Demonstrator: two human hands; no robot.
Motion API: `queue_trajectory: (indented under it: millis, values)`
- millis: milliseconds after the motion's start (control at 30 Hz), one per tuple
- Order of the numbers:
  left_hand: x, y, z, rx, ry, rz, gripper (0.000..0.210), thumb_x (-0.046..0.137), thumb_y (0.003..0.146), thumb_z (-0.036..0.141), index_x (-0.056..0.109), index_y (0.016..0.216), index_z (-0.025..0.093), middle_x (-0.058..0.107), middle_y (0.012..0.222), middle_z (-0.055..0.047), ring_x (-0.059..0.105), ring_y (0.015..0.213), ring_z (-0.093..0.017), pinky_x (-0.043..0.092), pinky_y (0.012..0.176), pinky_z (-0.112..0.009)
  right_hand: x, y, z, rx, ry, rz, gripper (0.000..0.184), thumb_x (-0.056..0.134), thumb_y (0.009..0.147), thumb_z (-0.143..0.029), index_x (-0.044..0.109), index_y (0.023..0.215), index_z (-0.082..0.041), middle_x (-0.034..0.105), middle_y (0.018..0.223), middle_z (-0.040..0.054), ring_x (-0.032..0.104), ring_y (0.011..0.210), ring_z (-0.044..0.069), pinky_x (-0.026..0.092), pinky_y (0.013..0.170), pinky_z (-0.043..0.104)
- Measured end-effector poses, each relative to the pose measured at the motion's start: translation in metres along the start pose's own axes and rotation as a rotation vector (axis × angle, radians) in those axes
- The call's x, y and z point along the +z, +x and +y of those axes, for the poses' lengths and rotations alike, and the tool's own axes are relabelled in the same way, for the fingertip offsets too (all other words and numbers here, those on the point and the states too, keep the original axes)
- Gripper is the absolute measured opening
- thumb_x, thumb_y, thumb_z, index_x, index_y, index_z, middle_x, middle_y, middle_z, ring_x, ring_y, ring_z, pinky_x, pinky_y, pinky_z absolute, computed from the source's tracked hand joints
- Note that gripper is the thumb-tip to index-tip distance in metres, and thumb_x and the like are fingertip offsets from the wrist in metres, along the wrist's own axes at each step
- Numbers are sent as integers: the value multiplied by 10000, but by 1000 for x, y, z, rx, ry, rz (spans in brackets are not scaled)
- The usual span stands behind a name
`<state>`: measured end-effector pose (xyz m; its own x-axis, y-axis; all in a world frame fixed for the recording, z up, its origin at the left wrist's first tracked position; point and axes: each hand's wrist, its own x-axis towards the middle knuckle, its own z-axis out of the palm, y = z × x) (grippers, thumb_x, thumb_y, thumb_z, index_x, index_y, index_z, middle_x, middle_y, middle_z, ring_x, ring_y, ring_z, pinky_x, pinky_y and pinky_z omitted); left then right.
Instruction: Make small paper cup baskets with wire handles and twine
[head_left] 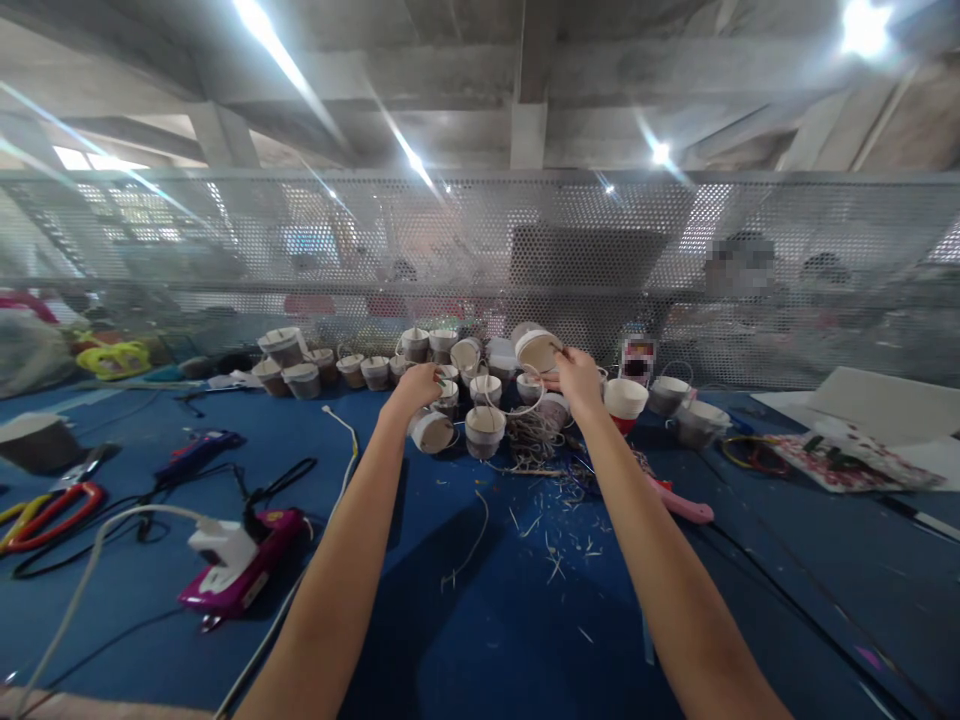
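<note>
My right hand (577, 380) grips the rim of a small grey-and-white bucket (538, 352), which is tilted with its pale opening facing me. Its thin wire handle loops below. At the left of the cluster, the fingers of my left hand (418, 386) are curled at the rim of another small bucket (448, 398), partly hidden by the hand. A tipped bucket (433, 431) lies just under that hand. Between both hands stand more upright buckets, one (484, 432) nearest me. Beneath my right hand is a tangled bundle of thin cords (534, 440).
Purple power strip (244, 575) with a white plug, cables and red-yellow scissors (56, 510) lie left. A pink-handled tool (686, 505) lies beside my right forearm. Cord scraps (555, 560) litter the blue table (480, 640). A perforated metal screen (450, 240) rises behind the buckets.
</note>
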<state>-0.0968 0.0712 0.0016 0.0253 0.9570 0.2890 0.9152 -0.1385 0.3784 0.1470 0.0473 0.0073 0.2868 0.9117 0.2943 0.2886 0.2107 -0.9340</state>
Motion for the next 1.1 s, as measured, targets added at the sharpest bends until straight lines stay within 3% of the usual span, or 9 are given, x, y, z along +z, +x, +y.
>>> queue_trajectory:
  millis: [133,233,333,500,633,767,867,1000,1100]
  values:
    - [-1,1,4,98,-147,-38,473,504,630,101,541,1101,136,594,1125,-105,560,1004,-233,437,844,-331,7,-1,10,-199,-364,191,370,332,832,-249,545,1104,-116,624,1031,151,560,966,238,395,818,318]
    - [-1,-1,15,263,-298,-118,598,562,604,128,456,1192,148,518,1237,-95,494,1111,-218,409,907,-321,7,-1,13,-225,-448,165,384,322,842,-244,543,1117,-92,625,1027,165,553,966,240,374,823,309]
    - [0,-6,32,382,-349,-71,707,602,594,180,369,1260,146,395,1340,-121,386,1214,-235,375,948,-340,5,-1,11,-238,-479,131,344,341,831,-229,590,1033,-103,639,989,150,562,931,228,371,806,287]
    - [5,-23,66,350,-332,-72,646,564,669,244,345,1259,98,486,1246,-163,464,1144,-242,373,937,-350,2,-3,4,-210,-506,135,306,344,817,-236,630,832,-129,656,851,134,572,840,224,381,735,277]
    - [11,-34,84,349,-107,-43,689,620,632,291,359,1238,90,512,1202,-178,452,1138,-305,370,920,-381,0,-2,-1,-142,-411,93,272,389,792,-238,640,775,-133,664,788,110,591,800,219,410,709,278]
    - [9,-30,74,267,74,90,568,571,674,256,411,1189,79,540,1150,-177,478,1103,-294,376,903,-361,-10,3,-3,110,-150,-101,242,446,752,-195,647,868,-125,660,638,61,621,601,180,465,576,254]
    - [3,-19,51,132,85,168,469,518,704,262,470,1144,110,576,1112,-142,523,1047,-262,403,868,-330,-24,8,-1,195,-131,-142,277,474,729,-159,636,951,-135,667,621,53,627,542,179,484,528,253]
    - [-2,0,26,85,83,165,359,469,724,266,567,1051,155,624,1063,-82,542,1023,-232,401,870,-301,-44,15,2,320,-168,-136,279,492,759,-173,622,998,-115,690,700,88,658,692,203,502,612,255]
    - [1,22,22,97,121,100,351,467,714,243,610,1019,144,636,1049,-96,548,1018,-248,386,880,-312,-55,19,6,352,-150,-135,290,476,790,-177,586,1042,-87,690,720,120,662,709,206,510,605,267]
